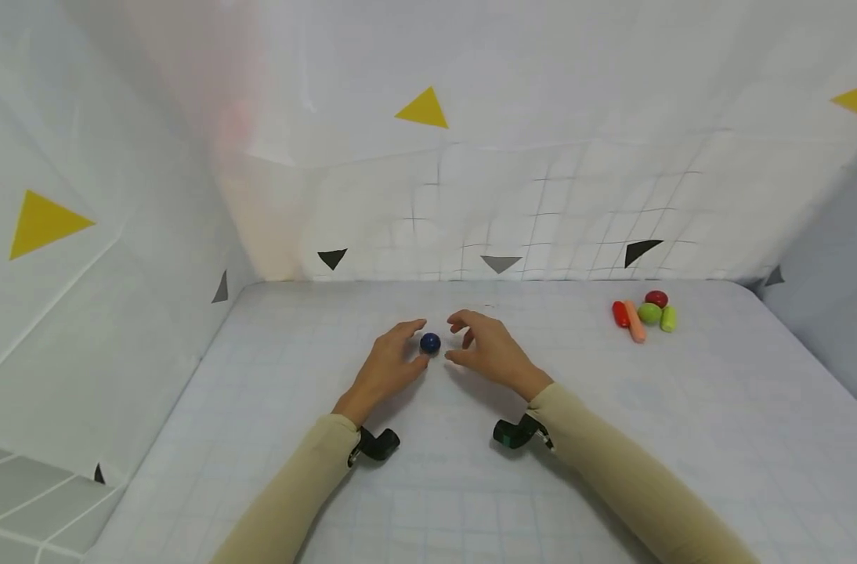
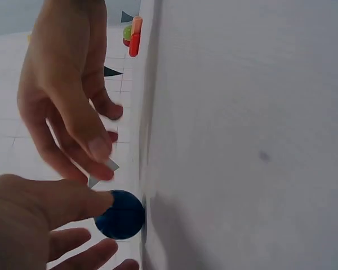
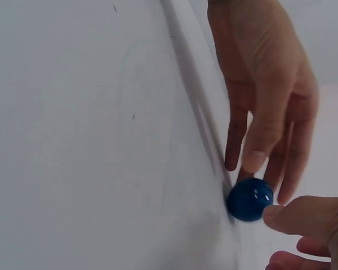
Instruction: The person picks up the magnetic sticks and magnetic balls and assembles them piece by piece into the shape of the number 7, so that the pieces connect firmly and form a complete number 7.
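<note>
A small glossy dark blue ball (image 1: 431, 342) rests on the white table between the two hands. My left hand (image 1: 386, 362) is on its left, thumb and fingers spread in a loose curve at its side. From the right, my right hand (image 1: 494, 347) faces it with thumb and fingers bent and parted, a small gap from the ball. The left wrist view has the left thumb (image 2: 73, 202) overlapping the ball (image 2: 121, 216); whether it touches cannot be told. In the right wrist view, the right thumb tip (image 3: 273, 216) overlaps the ball's edge. Neither hand grips it.
To the far right lie a red piece (image 1: 620, 314), a long orange piece (image 1: 635, 322), a green round one (image 1: 650, 313), a dark red round one (image 1: 656, 298) and a yellow-green piece (image 1: 668, 319). White walls (image 1: 330, 196) with triangle marks enclose the table (image 1: 457, 509).
</note>
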Demonstrator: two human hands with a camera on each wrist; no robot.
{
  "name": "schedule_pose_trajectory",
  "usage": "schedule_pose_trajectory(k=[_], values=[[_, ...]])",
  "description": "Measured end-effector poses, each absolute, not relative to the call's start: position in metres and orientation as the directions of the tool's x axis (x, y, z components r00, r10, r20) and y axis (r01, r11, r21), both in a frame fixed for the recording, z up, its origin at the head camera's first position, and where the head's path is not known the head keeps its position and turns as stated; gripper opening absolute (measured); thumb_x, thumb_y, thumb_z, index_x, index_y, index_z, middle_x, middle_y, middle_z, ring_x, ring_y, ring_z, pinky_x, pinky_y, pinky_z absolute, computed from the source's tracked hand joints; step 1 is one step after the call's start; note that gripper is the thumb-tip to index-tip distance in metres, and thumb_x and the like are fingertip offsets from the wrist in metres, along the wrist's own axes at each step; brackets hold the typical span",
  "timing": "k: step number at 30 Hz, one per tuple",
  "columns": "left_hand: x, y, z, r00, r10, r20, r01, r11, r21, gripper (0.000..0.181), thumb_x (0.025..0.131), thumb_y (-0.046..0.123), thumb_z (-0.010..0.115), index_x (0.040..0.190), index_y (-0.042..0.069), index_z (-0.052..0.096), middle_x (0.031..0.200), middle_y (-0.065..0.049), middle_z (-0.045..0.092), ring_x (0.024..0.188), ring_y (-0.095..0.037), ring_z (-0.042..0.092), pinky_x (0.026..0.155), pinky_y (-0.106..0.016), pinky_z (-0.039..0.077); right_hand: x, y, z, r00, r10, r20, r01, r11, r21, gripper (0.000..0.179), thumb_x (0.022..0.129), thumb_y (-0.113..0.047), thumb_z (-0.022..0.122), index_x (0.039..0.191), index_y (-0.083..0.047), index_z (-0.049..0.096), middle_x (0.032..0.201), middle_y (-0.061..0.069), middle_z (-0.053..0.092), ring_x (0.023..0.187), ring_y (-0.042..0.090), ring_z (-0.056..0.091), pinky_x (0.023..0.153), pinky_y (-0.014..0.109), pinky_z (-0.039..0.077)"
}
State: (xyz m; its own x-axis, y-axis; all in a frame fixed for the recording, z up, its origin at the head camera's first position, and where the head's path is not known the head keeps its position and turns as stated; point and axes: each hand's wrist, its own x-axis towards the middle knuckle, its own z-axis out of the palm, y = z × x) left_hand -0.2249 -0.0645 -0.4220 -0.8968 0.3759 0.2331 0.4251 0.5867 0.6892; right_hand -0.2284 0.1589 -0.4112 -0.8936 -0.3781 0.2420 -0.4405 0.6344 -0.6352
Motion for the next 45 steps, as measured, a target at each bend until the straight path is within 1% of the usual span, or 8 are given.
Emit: schedule_pose_trajectory(k=[5, 10, 13, 16, 23, 28, 35, 45], values=[[-0.231, -0.056, -0.423, -0.905, 0.374, 0.202, 0.405, 0.615, 0.676, 0.048, 0.094, 0.009, 0.079, 0.138, 0.002, 0.064, 0.131, -0.013, 0.065, 0.109, -0.026, 0.063, 0.097, -0.04, 0.051, -0.215, 0.192, -0.413, -0.899, -0.33, 0.289, -0.438, 0.634, -0.637, 0.046, 0.091, -0.016, 0.082, 0.131, -0.001, 0.064, 0.118, 0.014, 0.069, 0.089, 0.02, 0.066, 0.07, 0.037, 0.054], [-0.238, -0.053, -0.426, -0.911, 0.36, 0.204, 0.393, 0.599, 0.698, 0.039, 0.094, 0.009, 0.079, 0.131, 0.006, 0.069, 0.12, -0.008, 0.068, 0.097, -0.021, 0.063, 0.087, -0.037, 0.053, -0.202, 0.222, -0.421, -0.917, -0.261, 0.301, -0.398, 0.639, -0.658, 0.04, 0.093, -0.015, 0.08, 0.127, -0.002, 0.066, 0.116, 0.012, 0.071, 0.089, 0.02, 0.066, 0.072, 0.039, 0.055], [-0.241, -0.052, -0.429, -0.913, 0.354, 0.203, 0.385, 0.582, 0.716, 0.04, 0.094, 0.01, 0.08, 0.132, 0.008, 0.07, 0.119, -0.007, 0.068, 0.097, -0.02, 0.064, 0.087, -0.036, 0.053, -0.196, 0.234, -0.429, -0.932, -0.227, 0.282, -0.361, 0.636, -0.682, 0.036, 0.093, -0.013, 0.08, 0.125, -0.002, 0.067, 0.113, 0.009, 0.072, 0.09, 0.021, 0.066, 0.076, 0.039, 0.056], [-0.245, -0.05, -0.432, -0.919, 0.342, 0.198, 0.369, 0.565, 0.738, 0.042, 0.094, 0.011, 0.08, 0.134, 0.011, 0.07, 0.119, -0.006, 0.069, 0.099, -0.02, 0.065, 0.089, -0.036, 0.054, -0.193, 0.242, -0.436, -0.946, -0.196, 0.259, -0.324, 0.632, -0.704, 0.031, 0.095, -0.013, 0.078, 0.122, -0.004, 0.068, 0.11, 0.005, 0.072, 0.09, 0.019, 0.065, 0.077, 0.036, 0.055], [-0.246, -0.047, -0.437, -0.937, 0.295, 0.19, 0.324, 0.521, 0.79, 0.04, 0.094, 0.015, 0.081, 0.133, 0.017, 0.071, 0.116, -0.005, 0.07, 0.099, -0.02, 0.064, 0.089, -0.038, 0.053, -0.189, 0.246, -0.446, -0.965, -0.127, 0.228, -0.258, 0.592, -0.764, 0.024, 0.096, -0.015, 0.077, 0.119, -0.011, 0.071, 0.103, -0.001, 0.071, 0.084, 0.02, 0.062, 0.07, 0.029, 0.051], [-0.245, -0.052, -0.444, -0.939, 0.275, 0.204, 0.32, 0.496, 0.807, 0.042, 0.094, 0.016, 0.081, 0.135, 0.02, 0.071, 0.118, -0.001, 0.07, 0.099, -0.017, 0.063, 0.087, -0.037, 0.053, -0.189, 0.244, -0.446, -0.969, -0.13, 0.211, -0.247, 0.584, -0.773, 0.023, 0.097, -0.017, 0.076, 0.119, -0.013, 0.07, 0.102, -0.001, 0.07, 0.084, 0.021, 0.061, 0.07, 0.029, 0.051], [-0.248, -0.055, -0.447, -0.92, 0.304, 0.247, 0.373, 0.488, 0.789, 0.045, 0.095, 0.015, 0.08, 0.138, 0.016, 0.069, 0.118, -0.001, 0.07, 0.096, -0.017, 0.062, 0.084, -0.036, 0.053, -0.191, 0.244, -0.444, -0.967, -0.132, 0.217, -0.252, 0.596, -0.763, 0.022, 0.097, -0.014, 0.076, 0.118, -0.011, 0.07, 0.101, 0.0, 0.069, 0.084, 0.021, 0.06, 0.071, 0.028, 0.05], [-0.246, -0.055, -0.447, -0.934, 0.284, 0.218, 0.336, 0.487, 0.806, 0.047, 0.095, 0.014, 0.08, 0.14, 0.015, 0.067, 0.115, -0.003, 0.07, 0.096, -0.018, 0.062, 0.085, -0.037, 0.053, -0.19, 0.243, -0.445, -0.961, -0.152, 0.229, -0.274, 0.607, -0.746, 0.023, 0.097, -0.012, 0.076, 0.119, -0.01, 0.069, 0.101, 0.0, 0.068, 0.085, 0.019, 0.059, 0.073, 0.029, 0.05]])
